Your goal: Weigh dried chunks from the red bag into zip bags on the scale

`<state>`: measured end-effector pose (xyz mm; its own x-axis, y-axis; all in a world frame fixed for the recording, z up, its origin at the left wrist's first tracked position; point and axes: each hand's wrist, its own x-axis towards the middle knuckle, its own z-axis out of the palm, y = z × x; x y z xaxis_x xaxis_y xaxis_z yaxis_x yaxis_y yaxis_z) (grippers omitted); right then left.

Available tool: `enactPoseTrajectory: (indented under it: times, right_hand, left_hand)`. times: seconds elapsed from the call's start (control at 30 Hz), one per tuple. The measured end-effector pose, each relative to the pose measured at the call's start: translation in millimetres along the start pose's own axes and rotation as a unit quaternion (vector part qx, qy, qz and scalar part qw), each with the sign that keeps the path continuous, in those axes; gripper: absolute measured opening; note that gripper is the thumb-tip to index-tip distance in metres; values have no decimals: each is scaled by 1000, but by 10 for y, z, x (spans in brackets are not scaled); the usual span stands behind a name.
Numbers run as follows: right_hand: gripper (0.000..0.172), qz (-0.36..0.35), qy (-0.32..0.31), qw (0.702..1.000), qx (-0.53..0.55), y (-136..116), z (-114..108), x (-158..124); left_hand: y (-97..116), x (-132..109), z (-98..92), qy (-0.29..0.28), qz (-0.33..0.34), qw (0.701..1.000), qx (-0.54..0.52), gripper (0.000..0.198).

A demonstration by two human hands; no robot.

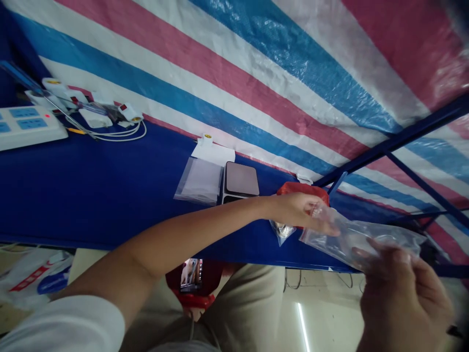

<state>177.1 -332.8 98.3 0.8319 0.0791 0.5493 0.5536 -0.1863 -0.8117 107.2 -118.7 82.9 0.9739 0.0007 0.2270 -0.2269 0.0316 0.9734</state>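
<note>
My left hand (298, 211) stretches across to the right and grips one end of a clear plastic bag (348, 234). Some of its fingertips are covered by the see-through film. My right hand (406, 293) pinches the bag's near side, with thumb and fingers closed on it. Whether anything lies inside the bag cannot be made out. Under my left wrist sits a small clear bag (282, 232) with metallic-looking contents. Just behind that hand is a red plastic container (300, 188), partly hidden.
A small scale-like device (242, 178) stands on the blue table (110, 186), beside flat clear bags (200, 181). A power strip (31, 124) and cables (120, 134) lie at left. Blue metal bars (395, 139) cross at right. A phone (191, 275) rests below the table edge.
</note>
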Motion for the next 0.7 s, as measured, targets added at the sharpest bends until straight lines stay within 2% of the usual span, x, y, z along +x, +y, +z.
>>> enactPoseTrajectory:
  times: [0.03,0.1,0.2,0.27,0.33,0.43,0.53,0.6,0.7]
  right_hand:
    - [26,48,13,998,40,59,23,-50]
    - [29,147,4,983,105,178,96,-172]
    - [38,276,-116,941,161,340,240,-398]
    - [46,336,-194,905,176,417,345,-557]
    - [50,348,-238,892,162,451,451,-707]
    - [49,289,-276,909,116,425,607,-898]
    - [48,245,-297,918,92,367,740,-1034]
    - [49,250,-298,917,91,348,807,-1095]
    - [51,293,-288,905,112,359,882,-1161]
  left_hand:
    - [-24,-75,6,6,-10,1000,-18,34]
    - [-115,-254,16,57,-34,997,-40,24]
    - [-273,-590,35,165,-66,984,-21,25]
    - [-343,-829,62,200,-83,976,-23,29]
    - [-378,-1044,97,223,-101,969,-25,33]
    - [-406,-1270,136,270,-125,955,-9,36]
    - [-454,-1395,127,338,-134,931,32,37]
    - [-503,-1460,102,379,-129,914,59,38]
    - [-572,-1568,62,420,-129,894,89,39]
